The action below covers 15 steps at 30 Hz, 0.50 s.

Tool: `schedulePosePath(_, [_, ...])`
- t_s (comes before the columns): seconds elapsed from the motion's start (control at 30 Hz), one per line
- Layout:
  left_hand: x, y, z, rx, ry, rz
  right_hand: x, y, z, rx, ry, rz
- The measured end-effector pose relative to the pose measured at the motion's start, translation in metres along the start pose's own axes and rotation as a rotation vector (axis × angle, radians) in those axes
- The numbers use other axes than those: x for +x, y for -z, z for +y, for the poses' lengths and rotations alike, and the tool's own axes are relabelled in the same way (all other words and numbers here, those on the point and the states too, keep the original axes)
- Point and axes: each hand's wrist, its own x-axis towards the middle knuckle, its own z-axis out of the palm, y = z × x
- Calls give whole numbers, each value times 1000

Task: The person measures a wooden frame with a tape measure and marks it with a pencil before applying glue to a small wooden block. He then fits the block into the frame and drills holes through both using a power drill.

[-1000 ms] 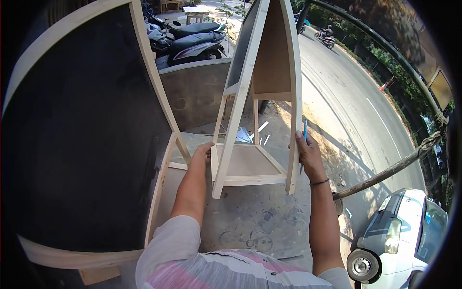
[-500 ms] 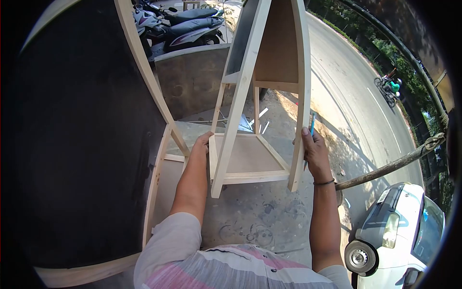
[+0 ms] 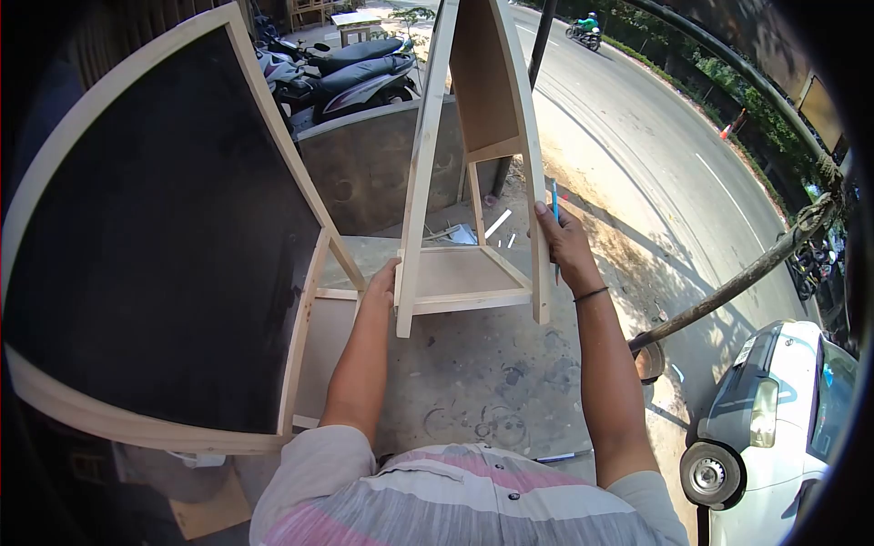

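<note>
A wooden A-shaped stand (image 3: 419, 173) with a low shelf (image 3: 455, 273) stands upright in front of me. My left hand (image 3: 382, 280) is closed on the left side of its frame at shelf height, the fingers partly hidden. Higher up, my right hand (image 3: 566, 241) grips the right leg, with a blue pencil (image 3: 554, 214) also held in it, pointing up. On the left, close to my left arm, is a larger wood-framed black board (image 3: 164, 246) with legs of its own.
Parked motorbikes (image 3: 350, 77) stand behind a low wall (image 3: 382, 168). To the right are a wooden pole (image 3: 728, 287), a white car (image 3: 765, 428) and a road (image 3: 655, 146) with a rider on a motorbike (image 3: 585, 32). White scraps (image 3: 496, 224) lie beyond the stand.
The stand has shifted left and up in view and turned slightly, both hands moving with it. More of the black board shows as the view has shifted. The rider is farther up the road.
</note>
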Motion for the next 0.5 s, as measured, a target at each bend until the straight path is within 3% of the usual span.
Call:
schedulePosePath(0.17, [-109,-17,-12,88,-171,52,10,4,11,28,16,-34])
schedulePosePath(0.23, [-144,-22,-13,293,-289,148,17,5,16,13,49,-12])
schedulePosePath(0.4, [-212,-45,6,283,-408,201,22,3,19,28,111,-20])
schedulePosePath(0.5, [-250,-87,17,533,-568,268,22,3,16,47,100,-29])
